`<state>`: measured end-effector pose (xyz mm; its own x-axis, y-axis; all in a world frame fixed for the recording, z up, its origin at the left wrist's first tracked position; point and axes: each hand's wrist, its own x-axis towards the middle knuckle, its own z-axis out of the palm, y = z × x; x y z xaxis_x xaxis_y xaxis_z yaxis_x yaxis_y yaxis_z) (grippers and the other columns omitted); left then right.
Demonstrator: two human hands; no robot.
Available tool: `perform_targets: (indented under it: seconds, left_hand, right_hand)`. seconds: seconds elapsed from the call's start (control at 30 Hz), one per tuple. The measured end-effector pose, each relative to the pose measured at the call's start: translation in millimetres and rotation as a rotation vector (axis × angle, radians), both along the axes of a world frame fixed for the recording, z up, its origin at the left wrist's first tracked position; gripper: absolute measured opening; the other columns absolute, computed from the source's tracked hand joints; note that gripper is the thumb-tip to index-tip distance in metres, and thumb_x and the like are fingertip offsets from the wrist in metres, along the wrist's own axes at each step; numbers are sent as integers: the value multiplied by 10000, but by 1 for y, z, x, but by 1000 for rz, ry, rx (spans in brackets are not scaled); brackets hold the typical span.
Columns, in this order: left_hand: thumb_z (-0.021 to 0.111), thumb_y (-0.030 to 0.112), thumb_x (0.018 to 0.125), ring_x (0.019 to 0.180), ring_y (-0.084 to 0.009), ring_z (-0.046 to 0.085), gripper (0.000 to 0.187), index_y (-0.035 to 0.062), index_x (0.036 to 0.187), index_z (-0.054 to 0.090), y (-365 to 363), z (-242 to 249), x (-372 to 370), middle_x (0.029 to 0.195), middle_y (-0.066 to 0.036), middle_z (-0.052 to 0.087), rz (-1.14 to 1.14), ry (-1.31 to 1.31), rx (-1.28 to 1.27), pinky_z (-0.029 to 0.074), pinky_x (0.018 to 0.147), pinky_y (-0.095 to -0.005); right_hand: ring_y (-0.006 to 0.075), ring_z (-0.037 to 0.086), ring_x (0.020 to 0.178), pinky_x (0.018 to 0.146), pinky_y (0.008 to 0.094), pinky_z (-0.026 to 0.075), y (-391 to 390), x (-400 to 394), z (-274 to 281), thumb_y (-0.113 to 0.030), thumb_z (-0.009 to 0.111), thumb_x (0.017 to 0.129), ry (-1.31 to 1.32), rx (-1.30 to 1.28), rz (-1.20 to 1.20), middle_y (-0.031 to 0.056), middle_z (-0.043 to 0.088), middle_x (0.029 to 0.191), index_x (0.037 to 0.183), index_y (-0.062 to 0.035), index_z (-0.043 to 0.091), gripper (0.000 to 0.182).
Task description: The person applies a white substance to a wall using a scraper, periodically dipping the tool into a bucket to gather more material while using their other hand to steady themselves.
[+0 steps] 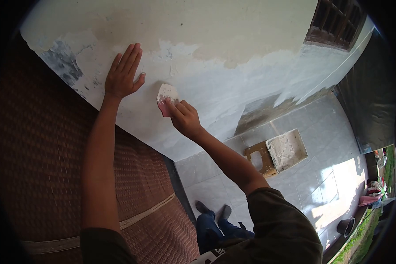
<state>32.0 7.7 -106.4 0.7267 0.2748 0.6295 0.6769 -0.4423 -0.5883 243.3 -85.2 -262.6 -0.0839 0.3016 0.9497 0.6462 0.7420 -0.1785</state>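
Observation:
My left hand [124,78] lies flat against the wall [259,35], its fingers stretched upward and the thumb held apart. To its right and a little lower, my right hand [187,118] grips a putty knife [167,92] with a pink lower part. White putty coats the knife's broad face, which is at the wall surface. One fingertip presses on the knife. Around both hands the wall carries uneven white patches of putty, and a dark, bare-looking patch [61,61] shows left of my left hand.
On the grey tiled floor [215,176] stands a box of white putty [286,149] beside a stained brown piece with a hole [254,155]. A brown woven covering [44,154] hangs at the left. A wooden-framed window [334,22] is at upper right, a dark bucket [345,226] at lower right.

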Motion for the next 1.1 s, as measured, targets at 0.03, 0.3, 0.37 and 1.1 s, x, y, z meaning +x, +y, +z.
perform_targets:
  seconds: [0.03,0.3,0.37,1.1]
  left_hand:
    - [575,344,892,1511,-193,294,729,56,1533,380,0,0,0,1629,-70,334,5,-1,-3,214,1222,-410]
    - [573,340,896,1510,-190,295,724,56,1533,379,0,0,1,1627,-63,337,2,2,7,221,1222,-411]
    - [572,341,897,1510,-191,295,724,56,1534,379,0,0,0,1627,-64,338,3,-1,6,221,1222,-411]
    - [569,350,895,1509,-193,300,727,52,1531,382,1,-1,0,1621,-71,349,10,8,22,211,1226,-406]
  right_hand:
    - [234,558,710,585,369,491,-4,2,2,76,694,695,43,-23,16,69,539,806,1360,33,548,682]
    - [215,511,663,577,337,456,25,53,49,121,682,759,237,26,-197,64,530,704,1378,40,544,639]
    - [244,526,692,582,353,474,37,58,55,138,697,698,251,64,-266,74,564,745,1337,3,601,660]
    - [241,479,677,637,342,458,63,47,47,159,659,685,299,64,-322,62,564,741,1303,5,635,637]
